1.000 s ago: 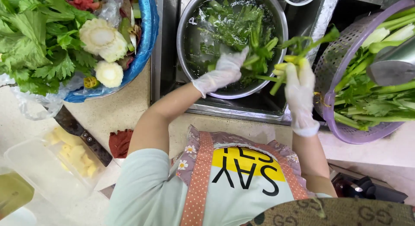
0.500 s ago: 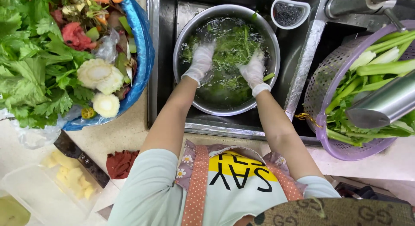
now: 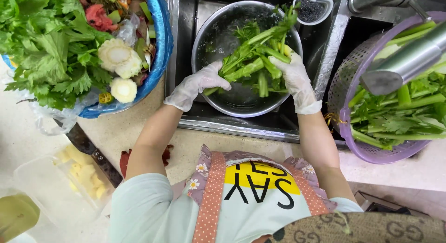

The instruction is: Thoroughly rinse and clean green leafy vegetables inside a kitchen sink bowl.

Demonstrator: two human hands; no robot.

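Both my hands wear thin clear gloves and hold one bunch of green celery stalks above a round steel bowl that stands in the sink. My left hand grips the stalk ends at the bowl's left side. My right hand clasps the bunch from the right, near the bowl's right rim. The leafy tops point up and to the right. Water lies in the bowl under the bunch.
A purple colander of washed celery sits in the right sink under a steel tap. A blue basin of leaves and scraps stands left. A knife and a clear box of yellow pieces lie on the counter. A small cup stands behind the bowl.
Half a second ago both hands were down in the bowl's water among the greens. Now they have lifted a gathered bunch of celery stalks out of the water.
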